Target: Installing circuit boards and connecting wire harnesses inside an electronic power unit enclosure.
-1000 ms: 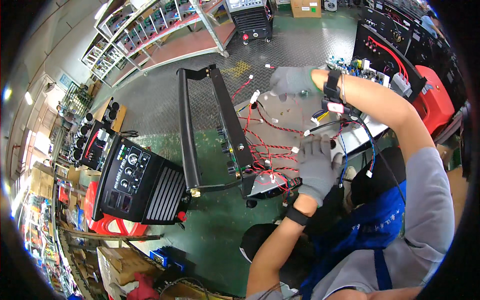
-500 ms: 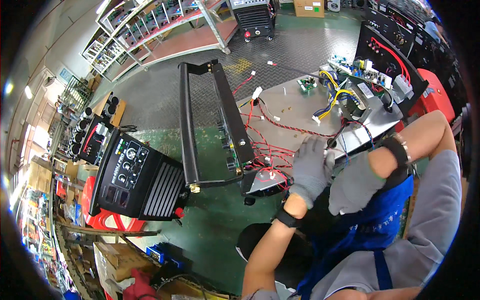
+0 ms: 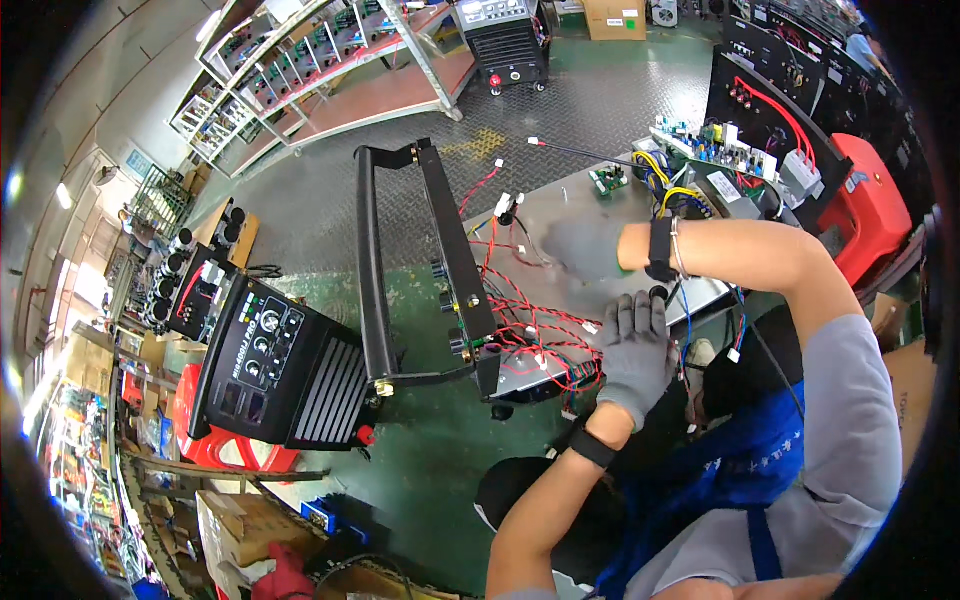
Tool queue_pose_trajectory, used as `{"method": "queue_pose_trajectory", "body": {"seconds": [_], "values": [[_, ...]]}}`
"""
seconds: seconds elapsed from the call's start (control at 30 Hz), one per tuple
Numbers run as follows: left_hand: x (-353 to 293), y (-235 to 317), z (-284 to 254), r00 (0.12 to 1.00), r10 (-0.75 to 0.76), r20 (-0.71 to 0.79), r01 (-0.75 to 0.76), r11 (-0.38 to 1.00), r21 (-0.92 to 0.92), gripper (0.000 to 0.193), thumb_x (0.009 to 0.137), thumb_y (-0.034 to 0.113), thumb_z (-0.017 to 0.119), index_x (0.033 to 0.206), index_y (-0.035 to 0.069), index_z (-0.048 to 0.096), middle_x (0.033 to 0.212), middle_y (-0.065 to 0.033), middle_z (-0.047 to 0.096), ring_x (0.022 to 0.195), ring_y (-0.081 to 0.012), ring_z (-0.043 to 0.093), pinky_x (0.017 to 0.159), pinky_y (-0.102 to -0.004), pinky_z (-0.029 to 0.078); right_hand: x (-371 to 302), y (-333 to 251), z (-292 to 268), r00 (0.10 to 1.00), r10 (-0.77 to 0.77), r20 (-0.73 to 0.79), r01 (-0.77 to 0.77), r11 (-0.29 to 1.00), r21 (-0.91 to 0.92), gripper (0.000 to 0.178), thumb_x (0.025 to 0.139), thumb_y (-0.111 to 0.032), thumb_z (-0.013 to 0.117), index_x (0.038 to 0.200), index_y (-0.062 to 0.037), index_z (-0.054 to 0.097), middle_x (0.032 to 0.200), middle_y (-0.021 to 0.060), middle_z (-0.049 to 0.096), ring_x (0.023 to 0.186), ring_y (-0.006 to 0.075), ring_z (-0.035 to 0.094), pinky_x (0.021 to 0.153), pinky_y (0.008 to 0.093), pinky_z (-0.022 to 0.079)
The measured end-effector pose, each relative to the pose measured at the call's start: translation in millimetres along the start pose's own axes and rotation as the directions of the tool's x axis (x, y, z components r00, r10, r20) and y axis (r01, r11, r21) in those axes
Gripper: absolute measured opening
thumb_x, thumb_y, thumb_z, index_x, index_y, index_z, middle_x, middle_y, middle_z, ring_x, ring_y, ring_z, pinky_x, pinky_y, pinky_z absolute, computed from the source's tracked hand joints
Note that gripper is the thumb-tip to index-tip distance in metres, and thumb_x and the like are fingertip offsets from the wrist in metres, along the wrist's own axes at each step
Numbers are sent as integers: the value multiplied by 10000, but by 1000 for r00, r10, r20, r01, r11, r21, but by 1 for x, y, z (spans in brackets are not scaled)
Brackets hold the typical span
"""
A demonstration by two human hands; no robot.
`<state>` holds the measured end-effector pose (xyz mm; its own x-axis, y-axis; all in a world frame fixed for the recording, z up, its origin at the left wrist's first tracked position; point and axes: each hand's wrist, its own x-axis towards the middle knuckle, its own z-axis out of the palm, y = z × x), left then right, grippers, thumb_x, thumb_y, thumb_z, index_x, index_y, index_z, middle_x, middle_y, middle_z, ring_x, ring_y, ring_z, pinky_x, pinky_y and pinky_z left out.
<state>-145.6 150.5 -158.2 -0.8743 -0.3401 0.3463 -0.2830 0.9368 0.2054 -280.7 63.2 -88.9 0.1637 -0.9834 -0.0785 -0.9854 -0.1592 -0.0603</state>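
My left hand [image 3: 638, 352] wears a grey glove. It rests at the near edge of a grey metal plate [image 3: 570, 300], fingers stretched out beside a small black round part [image 3: 658, 293]. Red wires [image 3: 535, 335] with white connectors crowd the plate to its left. My right hand [image 3: 585, 248], also gloved, reaches over the plate beyond the left one; motion smears its fingers, so any hold is hidden. Along the plate's left side stands a black panel [image 3: 455, 250] with knobs and a long black handle [image 3: 375, 270].
Circuit boards [image 3: 715, 150] and yellow wires [image 3: 680, 195] occupy the plate's far right. A black welding machine [image 3: 290, 370] sits on a red stool [image 3: 240, 448] to the left. Another red stool [image 3: 868, 210] is at right. Shelving [image 3: 340, 95] lies beyond.
My right hand has swung left and away from me, from near my lap to over the plate. My left hand has shifted slightly right and nearer to me. Loose wires now show beside my lap.
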Motion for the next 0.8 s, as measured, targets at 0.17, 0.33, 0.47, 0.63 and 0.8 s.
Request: {"method": "queue_pose_trajectory", "body": {"seconds": [0.17,0.33,0.47,0.63,0.8], "values": [[4,0,-10,999,-22,36,24,999,-44,686,747,337,634,1309,13,412,1281,-185,458,1225,-362,405,1058,-487,271,32,-10,-63,994,-54,-96,26,961,-277,231,708,-216,661,842,-30,692,806,151,674,759,344,668,590,450,527],[3,1,-5,999,-18,46,20,999,-45,682,757,343,627,1317,20,412,1294,-168,451,1226,-350,408,1035,-472,284,32,-4,-62,996,-48,-72,12,899,-437,199,750,-161,635,911,-48,665,802,100,670,774,296,683,604,426,545],[1,0,-5,999,1,48,1,999,-35,691,757,350,629,1323,21,409,1306,-161,448,1231,-351,406,1029,-460,290,33,-7,-81,973,-38,-228,-71,890,-450,176,755,-216,640,810,-52,670,810,101,633,774,254,664,593,395,548],[4,-4,-7,1000,-1,23,1,999,-33,694,761,360,631,1325,21,410,1304,-170,453,1236,-338,407,1025,-462,301,35,-6,-83,896,-374,-238,125,728,-674,147,761,-230,609,780,-99,674,818,73,600,781,228,622,568,371,516],[11,-4,-4,1000,1,3,-1,996,-93,702,792,403,608,1344,28,392,1288,-193,465,1181,-364,462,977,-470,353,27,2,-101,990,97,99,-106,989,98,152,767,-141,584,860,-101,698,754,57,617,683,175,607,534,313,468]]}}
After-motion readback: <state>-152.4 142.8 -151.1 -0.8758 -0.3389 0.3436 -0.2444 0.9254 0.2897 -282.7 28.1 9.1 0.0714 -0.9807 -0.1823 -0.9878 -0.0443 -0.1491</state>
